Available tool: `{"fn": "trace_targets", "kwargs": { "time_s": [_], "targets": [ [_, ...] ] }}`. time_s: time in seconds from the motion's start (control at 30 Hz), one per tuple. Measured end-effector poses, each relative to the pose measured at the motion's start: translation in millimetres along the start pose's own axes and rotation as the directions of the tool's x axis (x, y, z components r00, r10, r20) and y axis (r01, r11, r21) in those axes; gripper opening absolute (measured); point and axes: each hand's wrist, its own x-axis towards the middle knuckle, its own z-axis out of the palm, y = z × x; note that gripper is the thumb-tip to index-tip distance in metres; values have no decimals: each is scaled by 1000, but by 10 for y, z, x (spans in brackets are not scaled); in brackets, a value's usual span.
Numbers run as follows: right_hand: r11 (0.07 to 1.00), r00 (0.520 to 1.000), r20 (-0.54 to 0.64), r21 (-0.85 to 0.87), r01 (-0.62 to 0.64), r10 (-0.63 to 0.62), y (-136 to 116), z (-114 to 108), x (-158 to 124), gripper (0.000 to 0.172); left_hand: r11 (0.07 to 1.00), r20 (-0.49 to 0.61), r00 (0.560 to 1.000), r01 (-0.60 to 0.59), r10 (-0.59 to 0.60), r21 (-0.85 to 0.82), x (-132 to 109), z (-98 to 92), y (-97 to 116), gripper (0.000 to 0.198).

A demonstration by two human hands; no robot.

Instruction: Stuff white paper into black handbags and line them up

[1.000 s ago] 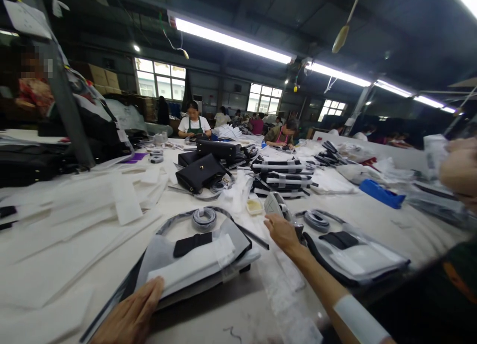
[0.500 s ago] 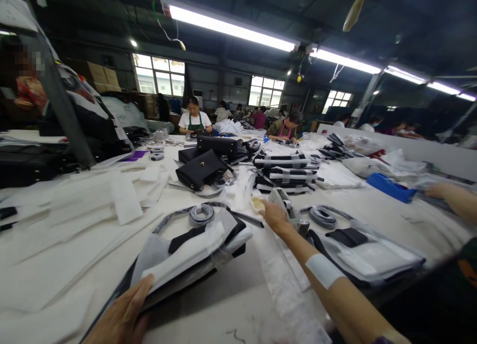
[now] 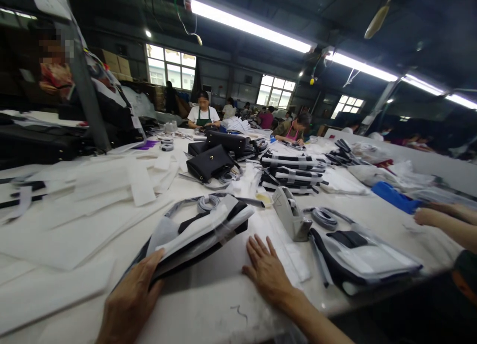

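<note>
My left hand [image 3: 131, 292] grips the near lower edge of a black handbag [image 3: 206, 239] wrapped in white packing sheet, which is tilted up off the table. A coiled strap [image 3: 207, 203] in grey wrapping rests at its far side. My right hand [image 3: 269, 270] is flat with its fingers stretched out, on or just above a stack of thin white sheets [image 3: 294, 257], and holds nothing. Beyond it stands a grey tape dispenser [image 3: 289, 215], beside a small dish with something yellow [image 3: 264, 199].
Another wrapped bag [image 3: 372, 262] lies at the right, near a co-worker's hands [image 3: 428, 217] and a blue object [image 3: 395, 197]. Stacked wrapped bags [image 3: 292, 174] and bare black handbags [image 3: 210, 164] stand farther back. White sheets [image 3: 93, 205] cover the left side.
My right hand has come back from the tape dispenser and dish toward me, down to the white sheets, with its fingers spread. My left hand keeps its grip on the bag. The view has shifted slightly.
</note>
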Motion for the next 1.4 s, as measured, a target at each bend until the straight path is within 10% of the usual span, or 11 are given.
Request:
{"fn": "trace_targets", "kwargs": {
  "time_s": [0.2, 0.43, 0.67, 0.83, 1.0, 1.13, 1.23, 1.3, 1.4],
  "targets": [
    [980, 990, 66, 161, 114, -126, -621, 182, -72, 69, 999, -3, 999, 35, -35, -38, -10, 11, 11, 40],
    [927, 960, 32, 272, 259, -278, -1236, 108, 715, 69, 982, 22, 990, 143, -142, -120, 108, 30, 49, 45],
    [930, 941, -196, 191, 314, -277, -1191, 16, 525, 43, 914, 89, 943, 332, -320, -233, 299, -10, 38, 40],
    [795, 778, -298, 90, 600, -553, -1030, -41, 145, 40, 970, 12, 989, 149, -150, -192, 212, 9, 213, 43],
    [655, 649, -450, 171, 736, -613, -1084, -550, 152, 27, 980, -8, 986, -169, 169, -102, 85, 29, 435, 34],
    [795, 821, -436, 309, 522, -369, -966, -840, 630, 15, 980, -36, 983, -183, 180, -82, 35, 49, 521, 39],
    [926, 998, -49, 372, 63, -48, -806, -809, 1216, 22, 983, -103, 981, -172, 164, -67, -19, 98, 550, 37],
    [936, 969, 226, 308, -170, 102, -745, -706, 1595, 38, 984, -128, 979, -169, 161, -60, -48, 122, 554, 34],
    [919, 930, 333, 296, -260, 156, -774, -511, 1994, 46, 981, -88, 980, -186, 181, -57, -55, 103, 543, 35]
  ]
}}
